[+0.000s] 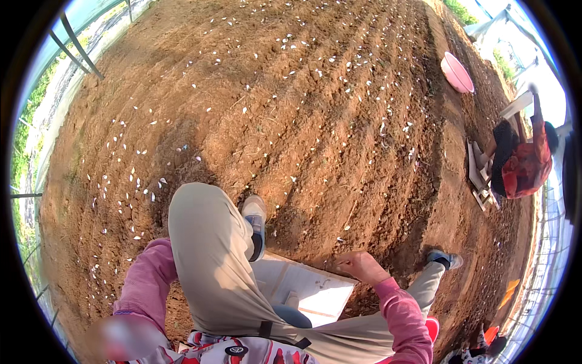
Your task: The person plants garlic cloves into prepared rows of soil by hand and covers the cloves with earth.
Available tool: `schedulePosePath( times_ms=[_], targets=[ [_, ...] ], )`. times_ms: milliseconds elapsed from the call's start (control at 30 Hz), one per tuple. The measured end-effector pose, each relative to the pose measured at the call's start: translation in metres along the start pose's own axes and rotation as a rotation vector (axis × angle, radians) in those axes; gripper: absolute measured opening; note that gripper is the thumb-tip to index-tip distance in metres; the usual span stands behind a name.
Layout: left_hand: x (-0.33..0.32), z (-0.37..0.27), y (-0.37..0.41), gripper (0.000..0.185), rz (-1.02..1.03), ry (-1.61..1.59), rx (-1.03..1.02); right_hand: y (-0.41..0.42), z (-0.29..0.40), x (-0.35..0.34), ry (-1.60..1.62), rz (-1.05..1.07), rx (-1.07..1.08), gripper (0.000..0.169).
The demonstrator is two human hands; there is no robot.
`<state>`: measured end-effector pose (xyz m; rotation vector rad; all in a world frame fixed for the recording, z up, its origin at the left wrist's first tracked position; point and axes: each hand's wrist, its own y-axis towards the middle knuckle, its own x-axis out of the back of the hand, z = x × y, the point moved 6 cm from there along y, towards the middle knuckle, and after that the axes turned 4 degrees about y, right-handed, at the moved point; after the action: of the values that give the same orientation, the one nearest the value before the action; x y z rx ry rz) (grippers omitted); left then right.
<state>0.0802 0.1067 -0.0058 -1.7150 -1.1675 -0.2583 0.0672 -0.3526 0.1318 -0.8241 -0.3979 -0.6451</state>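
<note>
My right hand (363, 267) is low over the brown soil (313, 241), just past the corner of a pale flat board (313, 289). Its thumb and fingers are pinched together; whether a small thing is between them is too small to tell. My left hand is out of view, with its pink sleeve (148, 277) ending behind my bent left knee. White cloves, apparently garlic (347, 228), lie scattered over the tilled rows; one small clove (340, 239) lies on the soil near my right hand. The board lies between my spread legs.
A pink basin (457, 73) rests on its side or tilted at the far right. A person in a red top (527, 168) is by a low wooden stool (484, 193). Another person (473, 352) shows at bottom right. A red rim (433, 328) lies beside my right leg. Metal hoops (82, 48) stand at left.
</note>
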Motion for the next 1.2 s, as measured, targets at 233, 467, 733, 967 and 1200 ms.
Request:
schedulePosePath(
  times_ms=[233, 467, 733, 967, 1200],
  targets=[
    [-0.044, -0.145, 0.074, 0.024, -0.190, -0.065, -0.497, 0.192, -0.025, 0.049, -0.149, -0.018, -0.086, 0.031],
    [-0.076, -0.153, 0.086, 0.029, -0.281, 0.011, -0.723, 0.359, -0.020, 0.109, -0.195, -0.408, 0.222, 0.024],
    [-0.070, -0.152, 0.091, 0.031, -0.270, -0.006, -0.697, 0.478, -0.019, 0.214, -0.412, -0.784, 0.087, 0.062],
    [-0.071, -0.153, 0.095, 0.030, -0.264, -0.036, -0.683, 0.501, -0.037, 0.157, -0.314, -0.819, 0.184, 0.072],
    [-0.077, -0.144, 0.092, 0.028, -0.252, -0.020, -0.652, 0.411, 0.040, 0.027, -0.167, -0.663, 0.251, 0.072]
  ],
)
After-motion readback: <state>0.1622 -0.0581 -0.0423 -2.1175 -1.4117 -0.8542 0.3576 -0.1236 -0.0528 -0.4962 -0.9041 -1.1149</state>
